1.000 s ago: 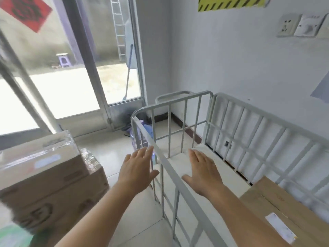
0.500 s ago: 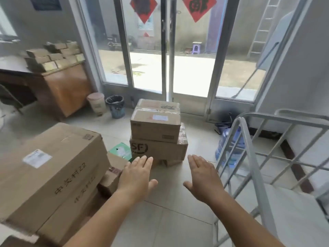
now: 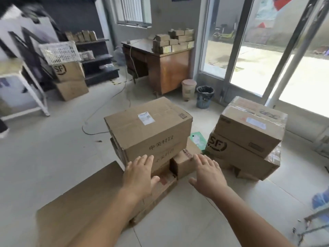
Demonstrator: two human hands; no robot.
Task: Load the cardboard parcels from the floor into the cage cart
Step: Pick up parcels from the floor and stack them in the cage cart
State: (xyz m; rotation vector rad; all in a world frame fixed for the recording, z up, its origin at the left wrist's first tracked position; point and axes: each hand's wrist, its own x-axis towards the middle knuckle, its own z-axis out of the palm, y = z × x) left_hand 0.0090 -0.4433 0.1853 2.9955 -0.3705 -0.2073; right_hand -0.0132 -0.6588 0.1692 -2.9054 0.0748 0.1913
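With our left hand (image 3: 140,172) and right hand (image 3: 208,172) spread flat and empty, parcels are left: the stack (image 3: 149,132) at twelve o'clock, another (image 3: 247,138) at two.

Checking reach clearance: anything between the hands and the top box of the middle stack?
Nothing visible. Left hand and right hand are open, empty, just short of the top box, with only air between.
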